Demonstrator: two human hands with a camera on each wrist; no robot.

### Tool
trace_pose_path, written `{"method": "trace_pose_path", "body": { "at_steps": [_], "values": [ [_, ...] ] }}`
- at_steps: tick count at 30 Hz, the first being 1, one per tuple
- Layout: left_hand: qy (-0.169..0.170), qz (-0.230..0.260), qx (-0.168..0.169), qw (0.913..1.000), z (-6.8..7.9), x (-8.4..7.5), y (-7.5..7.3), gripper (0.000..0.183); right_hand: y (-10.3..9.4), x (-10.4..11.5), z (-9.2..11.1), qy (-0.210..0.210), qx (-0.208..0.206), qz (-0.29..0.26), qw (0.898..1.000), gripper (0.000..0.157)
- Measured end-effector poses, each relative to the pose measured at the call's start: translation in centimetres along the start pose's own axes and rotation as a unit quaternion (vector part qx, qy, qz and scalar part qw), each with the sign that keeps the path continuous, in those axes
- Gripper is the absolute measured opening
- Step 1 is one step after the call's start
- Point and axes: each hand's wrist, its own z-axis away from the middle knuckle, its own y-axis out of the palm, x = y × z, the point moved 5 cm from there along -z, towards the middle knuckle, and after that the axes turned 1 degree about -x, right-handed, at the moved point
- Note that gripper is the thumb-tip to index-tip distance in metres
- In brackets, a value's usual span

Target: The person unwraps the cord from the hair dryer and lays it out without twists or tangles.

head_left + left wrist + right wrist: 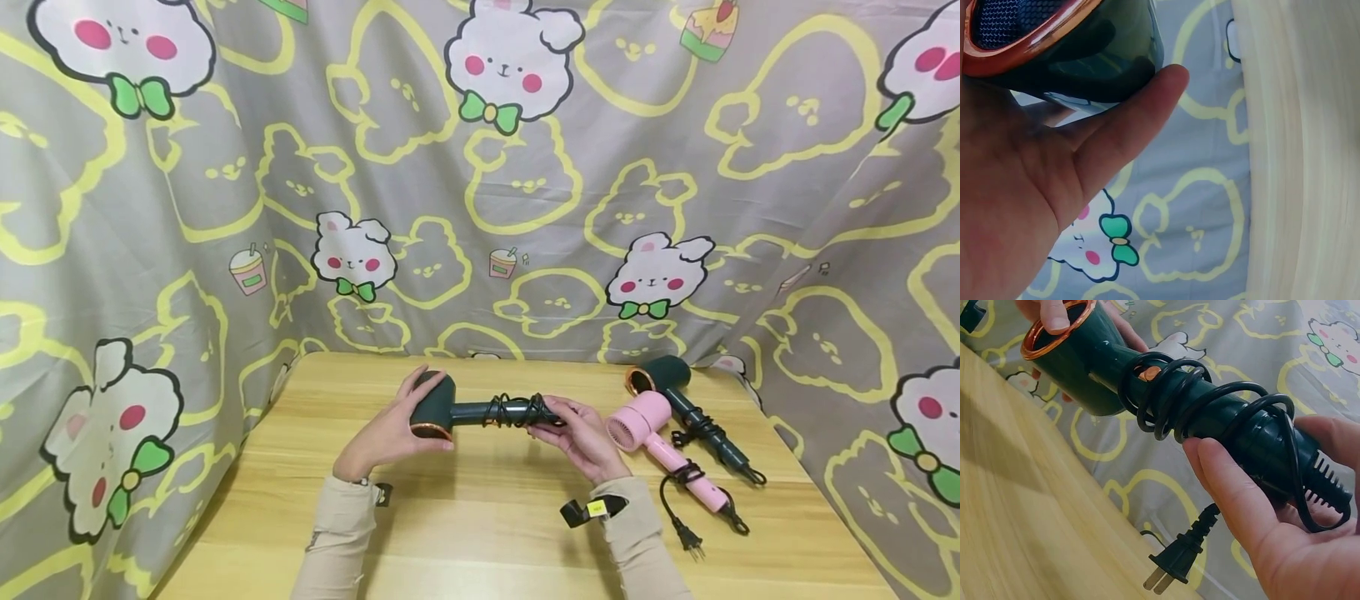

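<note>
Held level above the table is a dark green hair dryer [470, 412] with a copper-coloured rim. My left hand [389, 431] grips its wide head, fingers over the far side and thumb near the rim; the left wrist view shows the mesh grille [1013, 22] inside that rim. At the other end my right hand [585, 439] holds the handle, around which a black cord [1175, 400] is wound in several loops. From the handle hangs a two-pin plug [1175, 559], seen in the right wrist view.
On the wooden table [480, 533] to the right lie a pink hair dryer [640, 418] and a second dark green hair dryer [667, 374], both with cords wrapped on their handles. The pink one's plug [688, 540] points toward the front. A patterned curtain [427, 183] surrounds the back and sides.
</note>
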Motion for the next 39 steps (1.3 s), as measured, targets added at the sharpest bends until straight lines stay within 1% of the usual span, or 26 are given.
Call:
{"method": "trace_pose_path", "body": {
  "at_steps": [5,10,14,18,23,32,36,39],
  "values": [
    [0.009,-0.014,-0.005,0.9999,-0.03,0.02,-0.35,0.104,0.14,0.04,-0.01,0.006,0.016,0.004,1.000,0.022],
    [0.018,-0.012,-0.007,0.9997,-0.07,0.14,-0.48,0.097,0.03,-0.10,-0.11,0.015,0.028,0.011,0.999,0.021],
    [0.016,-0.015,-0.003,0.9998,0.01,0.34,-0.54,0.094,0.11,-0.18,-0.10,0.018,0.047,0.010,0.999,0.023],
    [0.010,-0.016,0.000,0.9998,0.10,0.36,-0.64,0.096,0.26,-0.19,-0.10,0.019,0.060,0.005,0.998,0.025],
    [0.016,-0.016,0.001,0.9997,0.10,0.27,-0.66,0.098,0.32,-0.17,-0.07,0.021,0.062,0.000,0.998,0.026],
    [0.027,-0.018,0.000,0.9995,0.05,0.52,-0.58,0.091,0.18,-0.21,0.04,0.037,0.058,-0.004,0.998,0.020],
    [0.022,-0.013,0.004,0.9997,0.05,0.56,-0.60,0.089,0.18,0.03,0.26,0.044,0.080,-0.017,0.996,0.028],
    [0.021,-0.009,0.007,0.9997,0.05,0.48,-0.72,0.089,0.01,0.18,0.33,0.044,0.089,-0.011,0.995,0.035]
  ]
}}
